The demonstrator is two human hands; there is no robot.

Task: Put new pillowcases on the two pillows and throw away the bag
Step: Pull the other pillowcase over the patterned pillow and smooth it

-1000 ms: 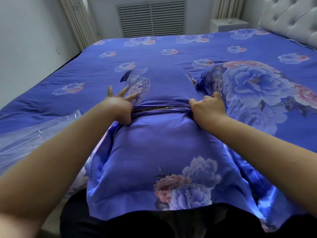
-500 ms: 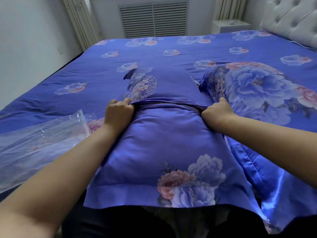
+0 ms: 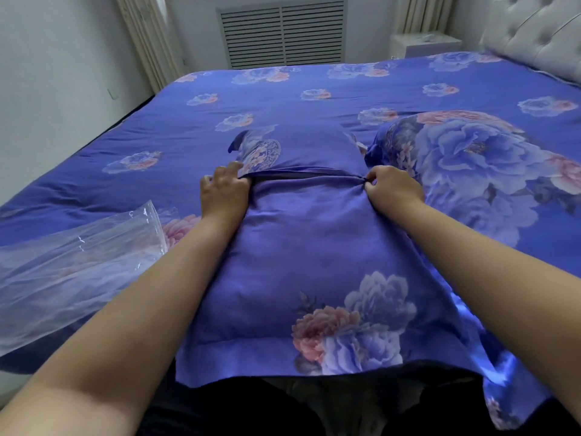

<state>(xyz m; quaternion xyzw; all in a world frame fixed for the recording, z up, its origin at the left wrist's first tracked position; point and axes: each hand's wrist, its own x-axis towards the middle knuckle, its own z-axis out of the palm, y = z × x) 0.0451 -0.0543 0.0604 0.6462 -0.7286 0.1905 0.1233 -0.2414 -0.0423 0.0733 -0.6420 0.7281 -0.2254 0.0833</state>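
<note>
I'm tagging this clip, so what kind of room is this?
Most likely a bedroom: a large bed under a blue floral cover, a tufted headboard, and a small white nightstand beside it.

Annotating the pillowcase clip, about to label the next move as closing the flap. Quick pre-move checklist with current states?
1. Left hand grips the pillowcase opening at its left corner: ok.
2. Right hand pinches the opening at its right corner: ok.
3. Pillow fully inside the case: cannot tell; the case bulges, but a dark gap shows at the opening between the hands.
4. Second pillow already in a floral case, lying to the right: ok, though its opening is out of sight.
5. Bag thrown away: not ok; it lies on the bed to the left.
6. Case's near hem lies flat: ok.
</note>
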